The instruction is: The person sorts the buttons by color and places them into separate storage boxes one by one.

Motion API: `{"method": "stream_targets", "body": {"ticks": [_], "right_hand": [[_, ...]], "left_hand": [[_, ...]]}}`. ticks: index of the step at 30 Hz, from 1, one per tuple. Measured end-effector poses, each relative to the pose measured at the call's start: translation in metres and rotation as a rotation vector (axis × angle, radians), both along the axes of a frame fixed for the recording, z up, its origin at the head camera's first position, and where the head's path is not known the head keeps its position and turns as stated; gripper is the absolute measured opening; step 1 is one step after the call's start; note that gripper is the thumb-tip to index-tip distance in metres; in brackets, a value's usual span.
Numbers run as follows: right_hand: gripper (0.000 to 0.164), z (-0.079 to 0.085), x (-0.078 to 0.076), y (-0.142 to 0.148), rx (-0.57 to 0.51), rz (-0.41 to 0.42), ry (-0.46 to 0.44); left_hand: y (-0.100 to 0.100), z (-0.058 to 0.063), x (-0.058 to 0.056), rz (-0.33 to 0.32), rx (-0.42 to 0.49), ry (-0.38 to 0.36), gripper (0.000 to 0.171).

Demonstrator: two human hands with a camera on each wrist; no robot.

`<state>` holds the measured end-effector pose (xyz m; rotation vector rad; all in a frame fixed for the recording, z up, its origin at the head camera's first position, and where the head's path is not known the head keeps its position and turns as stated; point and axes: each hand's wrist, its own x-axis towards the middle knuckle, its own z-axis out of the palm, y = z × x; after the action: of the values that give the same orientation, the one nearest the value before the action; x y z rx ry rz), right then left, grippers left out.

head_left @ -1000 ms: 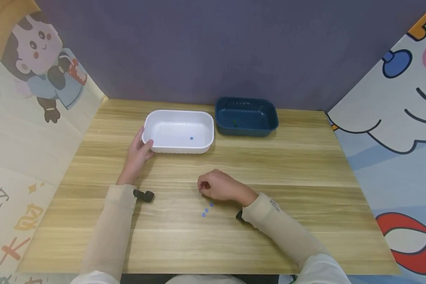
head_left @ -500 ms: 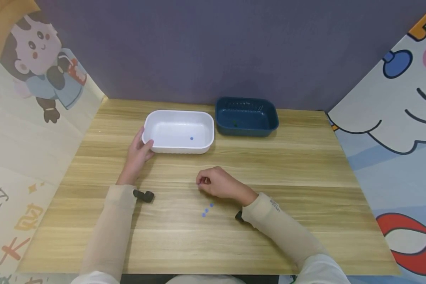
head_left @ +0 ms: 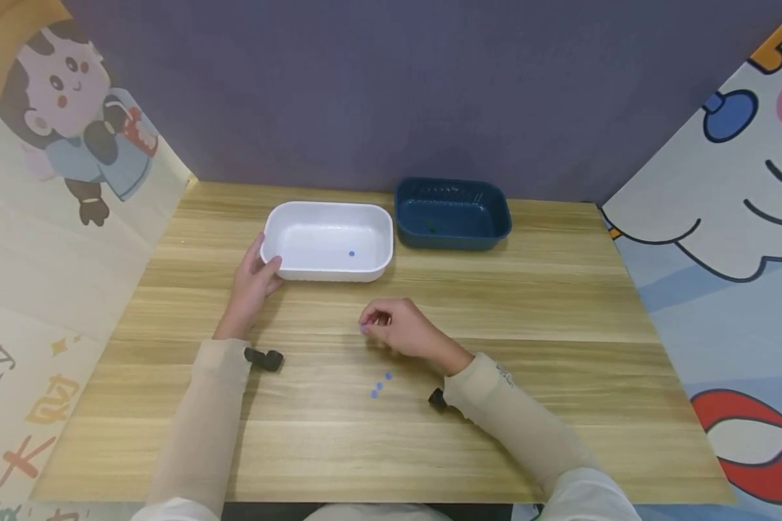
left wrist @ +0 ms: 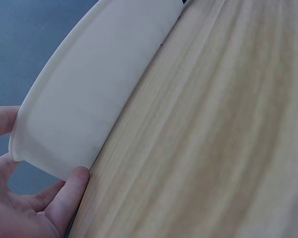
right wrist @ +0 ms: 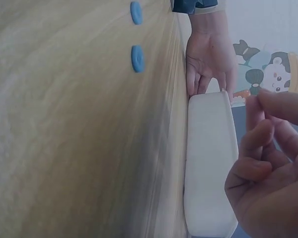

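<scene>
My left hand (head_left: 247,289) grips the left end of a white plastic tray (head_left: 329,276), thumb against its front wall and fingers round the corner. The left wrist view shows the thumb (left wrist: 69,196) low on the tray wall. A small blue button (head_left: 352,254) lies inside the tray. My right hand (head_left: 407,329) is over the table in front of the tray, thumb and forefinger pinching another blue button (head_left: 363,328), mostly hidden by the fingertips. Closer to the body, several loose blue buttons (head_left: 379,386) form a short slanted row on the wood; two show large as round discs (right wrist: 137,58).
A dark blue tray (head_left: 452,240) stands at the back, right beside the white one, with something small and green (head_left: 431,226) inside. The wooden table (head_left: 528,304) ends at a grey-purple back wall (head_left: 339,94), with cartoon-printed panels at both sides.
My right hand has risen slightly and moved forward, toward the white tray, with the pinched button coming into sight. The left hand, the trays and the loose buttons have stayed put.
</scene>
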<state>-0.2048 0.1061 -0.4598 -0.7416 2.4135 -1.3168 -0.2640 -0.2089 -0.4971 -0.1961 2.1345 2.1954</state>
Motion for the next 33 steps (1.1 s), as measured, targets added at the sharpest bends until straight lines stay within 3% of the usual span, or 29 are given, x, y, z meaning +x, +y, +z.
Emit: {"method": "stream_targets", "body": {"ticks": [6,14,29,33], "right_hand": [[0.008,-0.003,-0.003,0.001,-0.032,-0.078,-0.028],[0.005,0.001,-0.005,-0.001,-0.173,-0.232,0.002],[0.010,0.006,-0.018,-0.004,-0.234,-0.314,-0.032],[0.005,0.007,-0.021,-0.003,-0.258,-0.310,-0.008]], "left_hand": [[-0.002,-0.006,-0.003,-0.006,-0.009,-0.009,0.074],[-0.002,-0.006,-0.001,-0.005,-0.029,0.011,0.073],[-0.001,-0.002,0.001,-0.006,-0.038,0.021,0.073],[-0.002,-0.007,-0.001,-0.003,-0.041,0.029,0.073]]}}
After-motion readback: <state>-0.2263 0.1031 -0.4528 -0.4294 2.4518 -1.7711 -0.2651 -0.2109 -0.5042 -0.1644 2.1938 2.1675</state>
